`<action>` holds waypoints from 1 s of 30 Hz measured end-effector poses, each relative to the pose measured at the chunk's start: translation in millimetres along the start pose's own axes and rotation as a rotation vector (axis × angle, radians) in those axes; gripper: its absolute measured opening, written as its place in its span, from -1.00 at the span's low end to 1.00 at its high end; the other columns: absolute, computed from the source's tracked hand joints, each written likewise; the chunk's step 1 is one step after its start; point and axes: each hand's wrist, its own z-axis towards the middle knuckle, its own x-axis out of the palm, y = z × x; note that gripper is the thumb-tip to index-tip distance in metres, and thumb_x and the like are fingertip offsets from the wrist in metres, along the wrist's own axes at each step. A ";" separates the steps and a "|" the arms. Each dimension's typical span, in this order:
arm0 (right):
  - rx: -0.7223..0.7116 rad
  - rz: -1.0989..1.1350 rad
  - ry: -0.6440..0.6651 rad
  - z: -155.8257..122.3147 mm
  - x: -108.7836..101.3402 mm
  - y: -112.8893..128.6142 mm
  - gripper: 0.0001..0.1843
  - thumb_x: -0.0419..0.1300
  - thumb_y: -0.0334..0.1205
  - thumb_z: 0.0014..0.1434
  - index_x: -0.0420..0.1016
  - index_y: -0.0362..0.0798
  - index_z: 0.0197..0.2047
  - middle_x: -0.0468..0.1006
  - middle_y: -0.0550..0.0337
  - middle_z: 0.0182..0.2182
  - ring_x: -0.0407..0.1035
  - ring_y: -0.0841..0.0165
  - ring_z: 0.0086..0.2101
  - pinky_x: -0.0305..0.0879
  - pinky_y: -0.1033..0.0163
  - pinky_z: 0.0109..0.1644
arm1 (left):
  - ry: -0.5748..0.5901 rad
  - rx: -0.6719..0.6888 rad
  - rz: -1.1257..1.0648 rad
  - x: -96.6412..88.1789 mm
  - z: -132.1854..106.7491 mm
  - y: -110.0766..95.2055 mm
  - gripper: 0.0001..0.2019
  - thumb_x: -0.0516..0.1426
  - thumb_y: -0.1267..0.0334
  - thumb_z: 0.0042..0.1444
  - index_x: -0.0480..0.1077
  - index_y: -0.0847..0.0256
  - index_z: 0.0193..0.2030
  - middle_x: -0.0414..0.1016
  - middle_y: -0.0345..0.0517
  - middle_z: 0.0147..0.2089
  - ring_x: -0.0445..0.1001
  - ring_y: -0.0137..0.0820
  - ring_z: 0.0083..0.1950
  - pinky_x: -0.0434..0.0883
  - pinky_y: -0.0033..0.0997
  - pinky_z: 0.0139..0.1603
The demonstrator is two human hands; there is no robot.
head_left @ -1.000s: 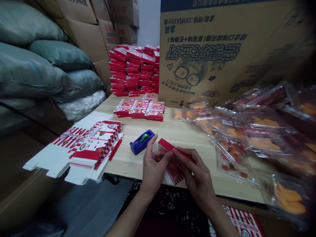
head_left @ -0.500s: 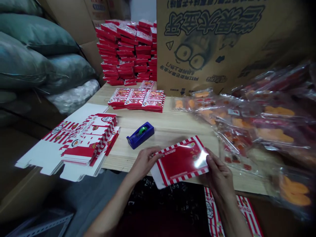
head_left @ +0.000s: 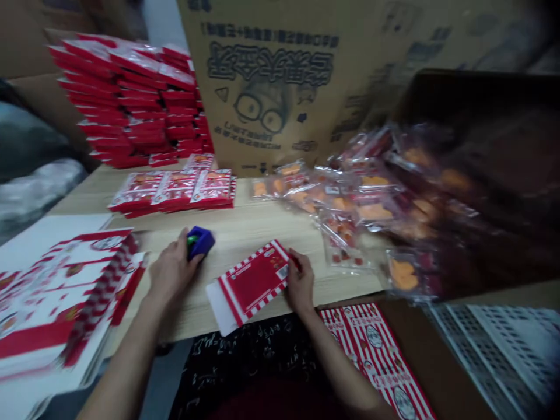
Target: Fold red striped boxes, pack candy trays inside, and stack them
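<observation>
On the table (head_left: 262, 233), left fingers (head_left: 184, 248) clasp a tape dispenser (head_left: 202, 242), right fingers (head_left: 294, 262) pinch a flat carton (head_left: 249, 286).

a wooden table (head_left: 254, 233) holds stacked red packs (head_left: 170, 191), flat carton blanks (head_left: 65, 291), a blue tape dispenser (head_left: 201, 242) and clear snack bags (head_left: 341, 204).

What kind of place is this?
Probably a small packing workshop or storeroom: stacks of flat red-and-white printed cartons, clear bags of orange snacks, and a blue tape dispenser on a wooden table.
</observation>
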 end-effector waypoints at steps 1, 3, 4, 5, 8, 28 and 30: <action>-0.042 -0.043 0.004 2.7 -1.4 1.3 -0.66 0.15 -0.14 0.33 0.62 -0.10 0.04 0.63 -0.06 -0.07 0.47 0.16 -0.02 0.39 -0.05 0.14 | -0.027 0.003 0.020 2.9 2.9 2.8 -0.29 0.03 0.00 0.35 0.03 0.38 0.51 0.52 0.42 0.14 0.55 0.17 0.07 0.47 0.06 0.00; -0.114 -0.119 0.008 10.4 -13.1 4.2 -0.68 0.13 -0.17 0.36 0.61 -0.04 0.06 0.60 -0.04 -0.03 0.43 0.17 0.03 0.36 -0.06 0.17 | -0.132 0.024 0.033 6.1 5.7 7.4 -0.25 0.07 -0.08 0.30 0.09 0.34 0.49 0.44 0.44 0.26 0.50 0.27 0.15 0.44 0.19 0.07; -0.140 -0.145 0.003 15.2 -23.7 5.1 -0.68 0.13 -0.18 0.36 0.60 -0.02 0.08 0.57 -0.04 0.01 0.40 0.16 0.07 0.31 -0.08 0.22 | -0.199 0.041 0.014 6.1 5.1 8.8 -0.23 0.12 -0.12 0.26 0.11 0.28 0.48 0.36 0.41 0.35 0.45 0.33 0.22 0.41 0.27 0.13; -0.168 -0.180 -0.010 20.5 -37.0 4.9 -0.68 0.13 -0.18 0.37 0.59 0.00 0.10 0.54 -0.04 0.06 0.36 0.15 0.12 0.25 -0.12 0.27 | -0.263 0.061 -0.021 5.3 2.8 9.2 -0.21 0.15 -0.16 0.22 0.12 0.21 0.48 0.28 0.33 0.43 0.38 0.36 0.29 0.36 0.33 0.20; -0.262 -0.422 -0.072 37.2 -82.8 -6.0 -0.64 0.22 -0.12 0.32 0.54 0.00 0.14 0.45 -0.08 0.16 0.24 0.05 0.22 0.09 -0.25 0.34 | -0.365 0.144 -0.183 0.0 -11.6 1.5 -0.23 0.15 -0.19 0.21 0.08 -0.04 0.49 0.18 0.05 0.52 0.28 0.27 0.40 0.27 0.37 0.33; -0.190 -0.046 0.065 -22.7 -56.9 67.2 -0.85 0.14 -0.35 0.39 0.51 0.04 -0.20 0.56 0.09 -0.12 0.47 0.23 -0.05 0.45 0.06 0.01 | 0.441 -0.078 -1.504 16.7 -111.6 -203.7 -0.31 0.30 0.19 0.18 0.20 0.06 0.42 0.50 0.18 0.25 0.54 -0.06 0.20 0.51 0.00 0.16; -0.245 -0.004 0.146 -34.4 -40.5 85.9 -0.83 0.17 -0.41 0.36 0.53 0.05 -0.16 0.58 0.10 -0.12 0.48 0.24 -0.04 0.46 0.05 0.03 | 0.323 -0.142 -1.568 17.0 -107.8 -205.1 -0.50 0.25 0.11 0.22 0.35 0.13 0.27 0.60 0.12 0.03 0.60 -0.10 0.03 0.54 -0.05 0.06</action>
